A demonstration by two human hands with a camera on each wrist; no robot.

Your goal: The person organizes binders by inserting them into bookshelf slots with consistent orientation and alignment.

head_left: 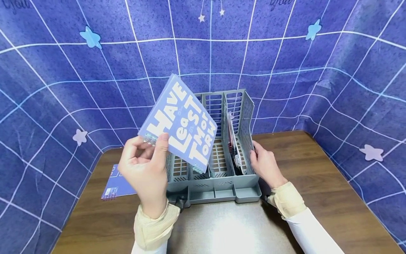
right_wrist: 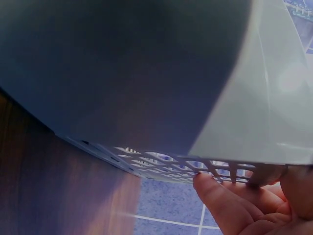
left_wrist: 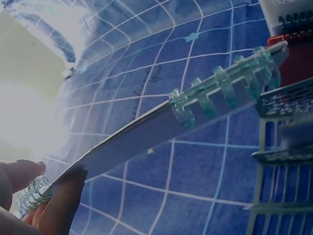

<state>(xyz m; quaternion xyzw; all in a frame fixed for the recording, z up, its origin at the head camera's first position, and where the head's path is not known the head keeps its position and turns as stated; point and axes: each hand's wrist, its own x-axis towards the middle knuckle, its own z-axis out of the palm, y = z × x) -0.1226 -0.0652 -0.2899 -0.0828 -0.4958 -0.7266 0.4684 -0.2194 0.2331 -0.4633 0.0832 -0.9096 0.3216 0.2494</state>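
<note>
My left hand (head_left: 146, 169) pinches a blue spiral notebook (head_left: 180, 114) with large white lettering, thumb in front near one corner. It is held tilted in the air, in front of the left part of a grey file organizer (head_left: 203, 182). The left wrist view shows the notebook (left_wrist: 132, 129) nearly edge-on, with translucent teal rings. My right hand (head_left: 266, 164) grips the organizer's right side wall by its front edge. In the right wrist view, a finger (right_wrist: 212, 196) touches the slotted wall from outside; part of the hand is cut off.
Thin notebooks (head_left: 234, 144) stand in the organizer's rightmost slot. Another blue notebook (head_left: 118, 185) lies on the wooden table (head_left: 317, 169), left of the organizer and partly behind my left hand. Shallow trays (head_left: 203, 195) run along the organizer's front. A blue patterned cloth (head_left: 127, 88) hangs behind.
</note>
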